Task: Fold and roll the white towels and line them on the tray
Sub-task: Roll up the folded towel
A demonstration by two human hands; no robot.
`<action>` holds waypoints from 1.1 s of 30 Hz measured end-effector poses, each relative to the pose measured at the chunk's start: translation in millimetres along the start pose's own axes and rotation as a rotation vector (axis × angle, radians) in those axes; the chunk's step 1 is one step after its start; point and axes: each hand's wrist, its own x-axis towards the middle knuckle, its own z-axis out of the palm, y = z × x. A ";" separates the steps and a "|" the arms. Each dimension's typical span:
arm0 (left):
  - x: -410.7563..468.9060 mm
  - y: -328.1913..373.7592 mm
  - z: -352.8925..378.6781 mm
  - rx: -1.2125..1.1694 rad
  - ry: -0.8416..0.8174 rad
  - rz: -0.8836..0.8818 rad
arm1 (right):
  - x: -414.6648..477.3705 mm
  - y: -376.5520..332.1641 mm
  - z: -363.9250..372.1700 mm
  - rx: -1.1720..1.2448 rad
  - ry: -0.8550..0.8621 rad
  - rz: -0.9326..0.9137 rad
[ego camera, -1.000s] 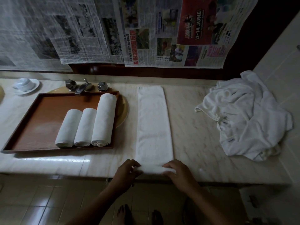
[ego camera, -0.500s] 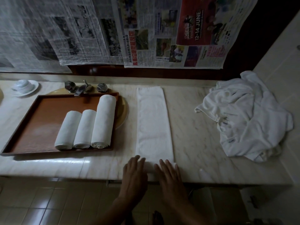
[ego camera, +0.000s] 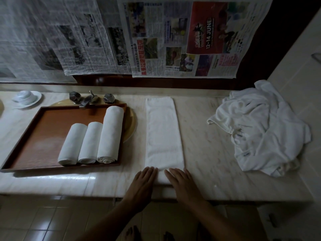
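We record, on the marble counter (ego camera: 205, 136): one long folded towel (ego camera: 163, 133), running near to far, just right of the tray (ego camera: 43, 129); its near end is a small roll under our left hand (ego camera: 142, 181) and right hand (ego camera: 180, 183), both flat, fingers straight and close together. On the tray's right side, three rolled towels (ego camera: 90, 143), touching side by side. Far right, a heap of loose towels (ego camera: 260, 127).
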 end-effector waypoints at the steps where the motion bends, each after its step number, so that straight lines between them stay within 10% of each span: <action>1: 0.1 -2.2 -4.1 -0.016 -0.029 0.017 | 0.7 3.9 -0.9 0.011 -0.007 -0.015; 17: -37.5 -4.4 -24.2 -0.576 0.023 -0.137 | -27.4 4.2 -29.4 0.660 -0.074 0.262; 25: -26.4 10.6 -46.2 -0.795 -0.003 -0.341 | -31.8 -35.3 -9.8 0.182 0.250 0.270; 33: -32.8 41.6 -20.7 -0.075 0.231 -0.154 | -46.4 -44.9 15.1 0.036 0.241 0.139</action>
